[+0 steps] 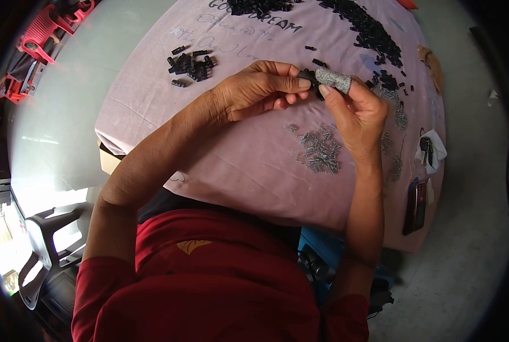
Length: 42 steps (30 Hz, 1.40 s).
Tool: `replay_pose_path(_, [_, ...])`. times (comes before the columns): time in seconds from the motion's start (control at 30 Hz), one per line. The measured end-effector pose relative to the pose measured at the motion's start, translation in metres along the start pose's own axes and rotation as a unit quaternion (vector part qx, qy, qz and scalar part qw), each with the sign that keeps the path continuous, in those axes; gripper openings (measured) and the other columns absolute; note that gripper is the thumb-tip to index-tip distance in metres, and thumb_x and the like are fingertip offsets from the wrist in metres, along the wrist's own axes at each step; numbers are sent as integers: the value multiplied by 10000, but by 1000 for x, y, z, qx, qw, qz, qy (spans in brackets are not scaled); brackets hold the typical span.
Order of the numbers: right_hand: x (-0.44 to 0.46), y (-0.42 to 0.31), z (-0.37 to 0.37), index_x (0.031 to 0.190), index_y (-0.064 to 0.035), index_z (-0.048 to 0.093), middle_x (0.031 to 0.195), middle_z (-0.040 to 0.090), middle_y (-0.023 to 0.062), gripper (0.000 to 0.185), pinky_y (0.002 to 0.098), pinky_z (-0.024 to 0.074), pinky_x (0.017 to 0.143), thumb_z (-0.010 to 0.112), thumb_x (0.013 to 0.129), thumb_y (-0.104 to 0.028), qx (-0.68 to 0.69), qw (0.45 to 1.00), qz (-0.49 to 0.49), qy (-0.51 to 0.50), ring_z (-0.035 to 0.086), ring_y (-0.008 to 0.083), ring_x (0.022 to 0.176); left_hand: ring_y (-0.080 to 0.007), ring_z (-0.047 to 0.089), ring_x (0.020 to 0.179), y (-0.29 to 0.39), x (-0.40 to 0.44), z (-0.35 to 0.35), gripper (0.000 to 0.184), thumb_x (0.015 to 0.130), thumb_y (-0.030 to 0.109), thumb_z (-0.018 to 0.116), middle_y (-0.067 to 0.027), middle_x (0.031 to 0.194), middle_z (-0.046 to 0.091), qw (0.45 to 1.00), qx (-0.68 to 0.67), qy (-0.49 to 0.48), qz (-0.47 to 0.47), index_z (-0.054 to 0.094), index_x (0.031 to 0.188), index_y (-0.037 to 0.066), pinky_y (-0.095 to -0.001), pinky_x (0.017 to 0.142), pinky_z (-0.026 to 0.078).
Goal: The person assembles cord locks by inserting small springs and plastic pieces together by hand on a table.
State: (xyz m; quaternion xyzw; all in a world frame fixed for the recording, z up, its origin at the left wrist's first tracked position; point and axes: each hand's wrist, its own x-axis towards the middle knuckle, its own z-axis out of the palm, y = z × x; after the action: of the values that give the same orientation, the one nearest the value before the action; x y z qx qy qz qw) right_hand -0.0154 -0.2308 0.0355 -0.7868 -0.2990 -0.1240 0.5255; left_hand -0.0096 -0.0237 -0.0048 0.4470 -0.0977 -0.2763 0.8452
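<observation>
My left hand [266, 88] is closed, with thumb and fingers pinching a small black plastic piece [319, 94] at the upper middle of the table. Closed as well, my right hand [360, 111] meets it from the right, thumb and index finger at the same piece. A grey speckled wrap [333, 80] covers the right index finger. Fingers hide much of the piece, so its exact shape is unclear. Below the hands lies a heap of small metal springs [321, 151]. Left of them sits a small pile of black plastic pieces [190, 65].
A pink cloth [237, 171] with handwriting covers the table. More black pieces [374, 37] spread along the far right. Near the right edge are a mobile phone [416, 208] and a white tissue [434, 151] with a black item. Red plastic chairs [43, 31] stand at far left.
</observation>
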Motion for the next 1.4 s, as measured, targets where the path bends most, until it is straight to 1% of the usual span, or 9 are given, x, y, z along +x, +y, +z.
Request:
replay_pose_path(0.1, [0, 1, -1, 984, 26, 701, 813, 673, 33, 150, 211, 481, 626, 669, 838, 17, -16, 1000, -13, -4, 591, 55, 717, -37, 596, 684, 0, -1, 1, 98, 924, 146, 656, -16, 855, 684, 1000, 7, -1, -4, 649, 978, 64, -157, 581, 457])
replay_pose_path(0.3, [1, -3, 2, 986, 31, 699, 827, 676, 34, 153, 211, 490, 632, 659, 839, 27, 32, 999, 5, 19, 602, 65, 722, -39, 594, 678, 3, -2, 5, 119, 934, 161, 645, -25, 854, 682, 999, -27, 9, -25, 639, 1000, 62, -158, 576, 456])
replay_pose_path(0.5, [1, -4, -2, 972, 34, 698, 806, 669, 37, 141, 217, 495, 631, 655, 837, 27, 3, 1000, 0, -9, 604, 69, 713, -47, 606, 691, 2, -1, 2, 118, 930, 143, 648, -36, 867, 686, 999, -28, -9, -24, 636, 1012, 58, -158, 575, 458])
replay_pose_path(0.7, [2, -5, -5, 960, 27, 702, 778, 659, 49, 143, 229, 485, 613, 667, 822, 19, -44, 999, -18, -17, 595, 79, 678, -45, 603, 700, 1, -2, 5, 115, 916, 136, 665, -36, 873, 686, 1000, 17, 10, 11, 650, 983, 44, -162, 584, 453])
replay_pose_path(0.9, [0, 3, 1, 942, 25, 702, 759, 652, 53, 131, 235, 475, 589, 673, 814, 23, -44, 998, -37, 13, 592, 88, 659, -39, 579, 708, -4, 0, 4, 133, 909, 138, 676, -20, 865, 675, 999, 15, 16, 34, 656, 993, 36, -171, 610, 434])
replay_pose_path(1.1, [0, -1, 1, 925, 25, 699, 739, 648, 60, 110, 242, 473, 563, 672, 819, 25, -44, 998, -35, 2, 589, 90, 632, -37, 572, 713, -6, 2, 1, 130, 904, 151, 685, -16, 865, 672, 997, 46, -1, 60, 655, 981, 51, -181, 622, 431])
replay_pose_path(1.2, [0, 0, 0, 945, 29, 700, 775, 674, 62, 126, 233, 494, 590, 674, 821, 24, -81, 996, -45, -4, 614, 82, 668, -34, 570, 713, -6, 2, 3, 120, 907, 159, 683, -12, 867, 671, 998, 43, 10, 54, 653, 971, 62, -182, 624, 431])
replay_pose_path(1.3, [-2, 2, 4, 988, 44, 696, 842, 703, 66, 155, 219, 522, 650, 667, 836, 29, 10, 999, -21, 37, 638, 76, 738, -32, 571, 717, -3, 2, 9, 118, 913, 170, 676, -7, 867, 671, 997, 32, 6, 73, 652, 966, 66, -182, 625, 430])
replay_pose_path(1.4, [-2, -7, 1, 1028, 59, 687, 898, 712, 75, 179, 210, 534, 705, 655, 854, 35, 63, 997, 45, 27, 644, 80, 792, -32, 573, 721, -1, 0, 11, 126, 919, 180, 669, -1, 866, 670, 998, 25, 10, 62, 654, 969, 65, -180, 626, 431])
